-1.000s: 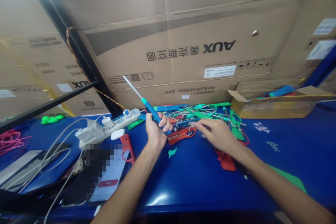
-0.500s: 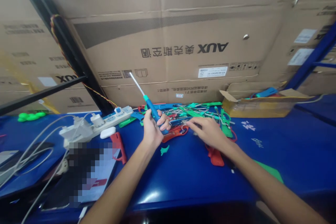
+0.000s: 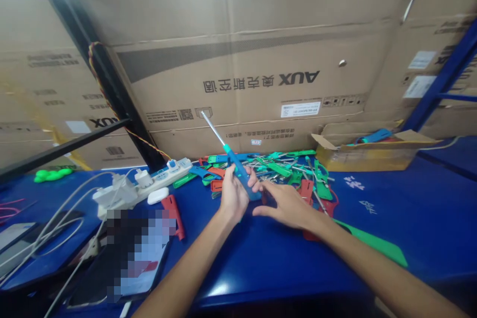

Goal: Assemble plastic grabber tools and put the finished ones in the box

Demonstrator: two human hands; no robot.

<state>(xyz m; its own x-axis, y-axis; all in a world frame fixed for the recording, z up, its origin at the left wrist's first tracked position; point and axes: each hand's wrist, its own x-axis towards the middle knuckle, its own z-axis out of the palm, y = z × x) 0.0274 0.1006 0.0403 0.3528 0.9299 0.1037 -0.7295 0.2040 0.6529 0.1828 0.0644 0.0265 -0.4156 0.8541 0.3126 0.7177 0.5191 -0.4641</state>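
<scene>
My left hand (image 3: 235, 198) is wrapped round the blue handle of a long-necked lighter (image 3: 242, 175). Its metal tube slants up and to the left from a teal collar. Close beside the handle's lower end is my right hand (image 3: 288, 203), thumb stretched out and apart from the fingers. The fingertips come up to the handle, but whether they touch it I cannot tell. Behind both hands lies a pile of metal tubes and coloured lighter casings (image 3: 278, 168). A red casing (image 3: 307, 190) lies just beyond my right hand, and a long green casing (image 3: 372, 241) is partly behind my right forearm.
An opened cardboard box (image 3: 367, 159) with blue parts stands at the back right. At left are a power strip (image 3: 179, 169) with chargers and cables, a white earbud case (image 3: 158, 196), a red casing (image 3: 174, 217) and a blurred-out tablet-like device (image 3: 141, 258). Large cartons (image 3: 261, 59) form the back wall.
My left hand has moved right and slightly lower with the lighter, closer to my right hand. My right hand has come away from the pile, its thumb now spread. The camera view has shifted slightly.
</scene>
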